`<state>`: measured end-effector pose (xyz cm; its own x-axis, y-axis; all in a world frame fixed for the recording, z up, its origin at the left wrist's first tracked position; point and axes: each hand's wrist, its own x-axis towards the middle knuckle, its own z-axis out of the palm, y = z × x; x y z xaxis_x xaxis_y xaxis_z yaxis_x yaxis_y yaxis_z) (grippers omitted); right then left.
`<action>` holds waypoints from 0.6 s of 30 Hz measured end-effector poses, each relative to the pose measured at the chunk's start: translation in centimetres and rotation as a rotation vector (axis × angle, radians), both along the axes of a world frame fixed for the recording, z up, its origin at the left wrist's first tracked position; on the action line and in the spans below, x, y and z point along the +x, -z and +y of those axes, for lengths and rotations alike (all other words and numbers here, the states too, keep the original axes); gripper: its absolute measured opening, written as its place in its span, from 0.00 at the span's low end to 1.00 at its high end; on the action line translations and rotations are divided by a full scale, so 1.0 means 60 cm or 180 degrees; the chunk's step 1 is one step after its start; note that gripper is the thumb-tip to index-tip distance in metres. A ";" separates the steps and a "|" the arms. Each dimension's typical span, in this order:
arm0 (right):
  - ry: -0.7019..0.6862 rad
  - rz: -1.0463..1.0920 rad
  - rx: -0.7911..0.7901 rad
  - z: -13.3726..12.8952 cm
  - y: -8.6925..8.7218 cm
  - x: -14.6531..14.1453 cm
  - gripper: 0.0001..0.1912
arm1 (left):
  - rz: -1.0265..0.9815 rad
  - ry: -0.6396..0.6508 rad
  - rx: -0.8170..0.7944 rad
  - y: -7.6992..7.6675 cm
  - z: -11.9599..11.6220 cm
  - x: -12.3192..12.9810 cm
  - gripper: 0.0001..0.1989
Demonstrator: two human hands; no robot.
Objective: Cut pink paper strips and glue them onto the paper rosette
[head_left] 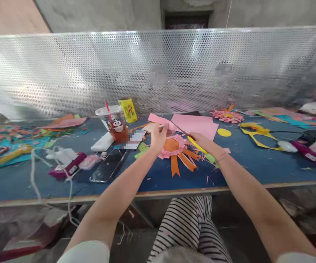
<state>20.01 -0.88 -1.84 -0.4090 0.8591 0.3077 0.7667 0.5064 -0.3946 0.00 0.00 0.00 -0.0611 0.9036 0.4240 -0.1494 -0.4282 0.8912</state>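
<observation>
My left hand (158,136) pinches a strip of pink paper (158,119) above the middle of the table. In my right hand (198,140) are scissors with yellow handles (197,145), their blades pointing to the upper left at the pink paper. How far the blades are apart is too small to tell. Below both hands lies a paper rosette (172,145) with a pink ruffled rim, an orange centre and orange tails (175,166). A larger pink sheet (196,126) lies flat behind the scissors. Bits of green paper (142,149) stick out beside the rosette.
A lidded drink cup (116,126) with a red straw stands left, near a yellow roll (128,110) and a phone (108,166). White cables (33,171) hang over the front edge. Right are another pink rosette (227,116), a yellow disc (224,132) and a yellow cut-out sheet (259,137).
</observation>
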 end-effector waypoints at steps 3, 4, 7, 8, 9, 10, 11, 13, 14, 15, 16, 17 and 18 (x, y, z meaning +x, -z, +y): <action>-0.0008 -0.0030 -0.0005 0.001 0.000 0.002 0.17 | -0.0017 -0.0107 -0.0047 -0.004 -0.003 0.001 0.13; 0.0002 -0.0048 0.0002 0.001 0.000 0.002 0.18 | -0.0029 -0.0126 -0.0067 -0.005 -0.004 0.001 0.13; 0.0072 -0.0130 0.0046 0.005 0.002 0.001 0.18 | -0.0086 -0.0135 -0.0140 -0.007 -0.004 0.001 0.14; 0.0104 -0.0158 0.0076 0.006 0.003 0.000 0.17 | -0.0098 -0.0109 -0.0158 -0.007 -0.003 0.000 0.13; 0.0133 -0.0178 0.0113 0.007 0.004 -0.001 0.16 | -0.0097 -0.0072 -0.0167 -0.007 -0.002 0.000 0.13; 0.0152 -0.0187 0.0155 0.008 0.005 -0.002 0.16 | -0.0083 -0.0035 -0.0166 -0.007 -0.002 -0.001 0.13; 0.0154 -0.0182 0.0199 0.008 0.006 -0.002 0.15 | -0.0057 0.0003 -0.0158 -0.007 -0.001 -0.002 0.12; 0.0094 -0.0134 0.0263 0.008 0.006 -0.003 0.15 | 0.0001 0.0038 -0.0130 -0.007 0.000 -0.004 0.11; 0.0041 -0.0098 0.0280 0.007 0.006 -0.003 0.15 | 0.0027 0.0022 -0.0124 -0.007 0.001 -0.005 0.11; -0.0018 -0.0060 0.0282 0.006 0.005 -0.003 0.15 | 0.0048 -0.0002 -0.0127 -0.007 0.001 -0.006 0.11; -0.0069 -0.0025 0.0265 0.005 0.005 -0.003 0.15 | 0.0063 -0.0031 -0.0135 -0.007 0.002 -0.006 0.11; -0.0115 0.0005 0.0233 0.004 0.004 -0.003 0.14 | 0.0074 -0.0056 -0.0145 -0.007 0.002 -0.007 0.11; -0.0152 0.0039 0.0191 0.003 0.003 -0.003 0.14 | 0.0078 -0.0075 -0.0152 -0.007 0.002 -0.008 0.11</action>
